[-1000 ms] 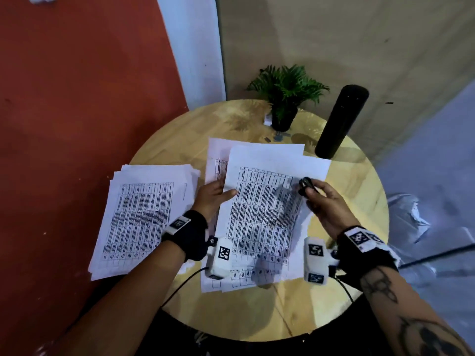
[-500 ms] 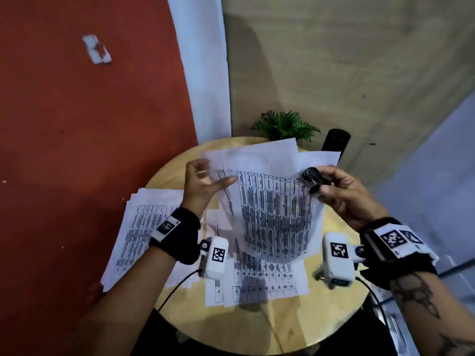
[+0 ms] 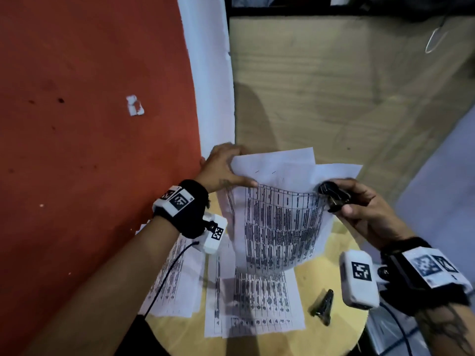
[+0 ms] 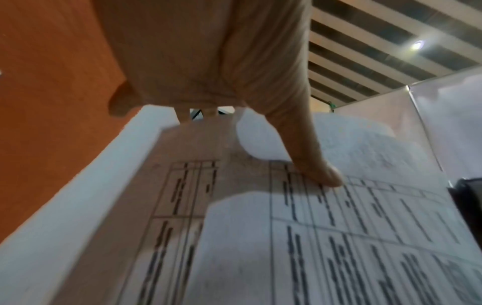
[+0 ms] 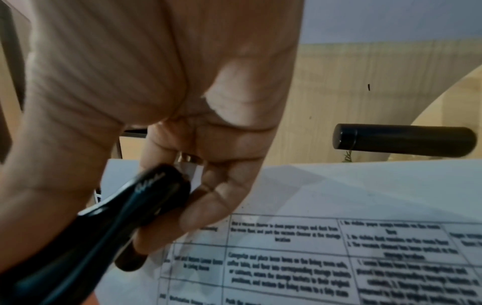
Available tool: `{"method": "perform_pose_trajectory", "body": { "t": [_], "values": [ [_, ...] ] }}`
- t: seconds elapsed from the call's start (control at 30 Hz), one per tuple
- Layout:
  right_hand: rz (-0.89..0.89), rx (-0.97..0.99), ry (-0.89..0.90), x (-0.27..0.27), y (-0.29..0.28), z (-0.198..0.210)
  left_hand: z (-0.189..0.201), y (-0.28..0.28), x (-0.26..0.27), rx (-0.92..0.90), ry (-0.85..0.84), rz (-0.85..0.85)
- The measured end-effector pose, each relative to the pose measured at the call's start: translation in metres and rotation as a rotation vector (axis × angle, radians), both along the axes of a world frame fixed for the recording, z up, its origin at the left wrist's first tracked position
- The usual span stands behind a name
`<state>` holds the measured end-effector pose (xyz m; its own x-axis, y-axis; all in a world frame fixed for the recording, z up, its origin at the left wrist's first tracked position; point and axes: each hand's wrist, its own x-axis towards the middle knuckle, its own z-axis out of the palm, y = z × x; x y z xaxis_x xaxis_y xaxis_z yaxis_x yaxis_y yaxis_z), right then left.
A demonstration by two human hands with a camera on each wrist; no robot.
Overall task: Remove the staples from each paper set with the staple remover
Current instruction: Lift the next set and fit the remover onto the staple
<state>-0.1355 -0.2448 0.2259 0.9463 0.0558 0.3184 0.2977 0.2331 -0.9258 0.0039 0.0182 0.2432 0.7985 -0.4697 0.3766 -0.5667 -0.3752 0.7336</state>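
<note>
I hold one paper set (image 3: 277,222) up above the round bench (image 3: 331,327), its printed pages curling; my left hand (image 3: 221,168) pinches its top left edge, thumb on the front; my right hand (image 3: 359,201) grips the black staple remover (image 3: 332,195) at the top right corner, apparently also steadying that corner. More sets lie below. I judge the staple still needs finding; next, bring the remover's teeth under it.

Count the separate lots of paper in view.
3: a raised set between left hand and right hand, a flat set on the table beneath, a pile under the left wrist. Others may be hidden.
</note>
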Motion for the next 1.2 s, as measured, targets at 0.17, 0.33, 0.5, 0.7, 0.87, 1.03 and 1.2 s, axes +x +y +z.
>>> {"method": "perform_pose_trajectory", "body": {
  "t": [0.17,0.33,0.5,0.7,0.87,1.03,1.2],
  "values": [
    [-0.069,0.106,-0.060,-0.011,0.004,0.008,0.023,0.006,-0.021,-0.147,0.171,-0.210],
    [-0.222,0.177,-0.023,-0.011,0.013,0.011,0.038,0.010,-0.035,-0.263,0.146,-0.214],
    [-0.802,0.178,-0.226,-0.011,0.034,0.022,0.050,0.011,-0.041,-0.267,0.092,-0.178],
    [-0.774,-0.579,-0.593,-0.007,0.077,0.042,0.059,0.011,-0.054,-0.237,0.074,-0.147],
    [-0.686,-0.973,-0.724,-0.005,0.096,0.051,0.054,0.008,-0.066,-0.242,0.049,-0.104],
    [-0.656,-1.069,-0.805,-0.004,0.100,0.054,0.061,0.007,-0.073,-0.190,-0.033,-0.111],
    [-0.676,-1.141,-0.854,-0.005,0.101,0.061,0.066,0.008,-0.073,-0.191,-0.034,-0.126]
  ]
}}
